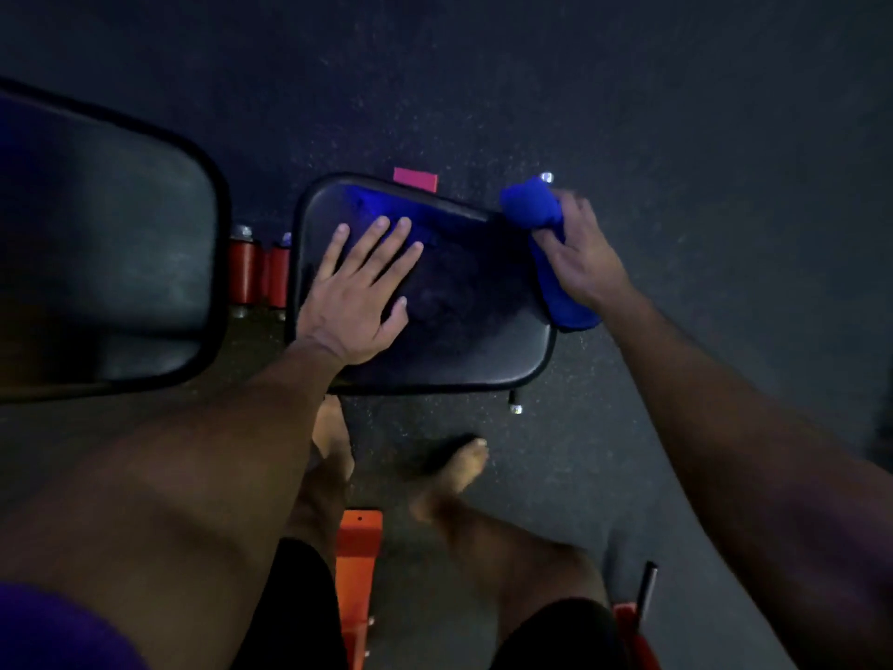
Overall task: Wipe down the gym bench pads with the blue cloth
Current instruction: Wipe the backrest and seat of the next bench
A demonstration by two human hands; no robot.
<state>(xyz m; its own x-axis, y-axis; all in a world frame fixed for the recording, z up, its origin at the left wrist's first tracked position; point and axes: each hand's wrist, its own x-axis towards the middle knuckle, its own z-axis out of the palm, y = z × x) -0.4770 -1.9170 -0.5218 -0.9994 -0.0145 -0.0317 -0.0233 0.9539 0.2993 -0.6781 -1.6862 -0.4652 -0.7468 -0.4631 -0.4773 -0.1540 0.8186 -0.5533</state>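
Fingers of the right hand (577, 249) are curled round the blue cloth (548, 244), bunched w/ one wad sticking up past the knuckles and a tail hanging down over the right edge of the seat pad (464, 331). Left hand (360, 292) lies flat on that pad's left half, fingers straight and spread, palm down, holding nothing; looks like it's bracing. Cloth sits at the pad's far-right corner, touching or just off the rim, can't tell which. Key relation: nearly all the pad's top lies left of the cloth, and the pad's long axis runs roughly left-right in view, so the next stroke prob. needs to sweep leftward along it, toward the braced hand. Right hand is the nearer one to do it; left hand would likely have to lift or shift to let the cloth through. Bigger backrest pad (106, 253) lies well apart at far left, across the red frame tubes (256, 273), w/ no hand on it. Bare feet stand on dark speckled floor (676, 113) below the seat.
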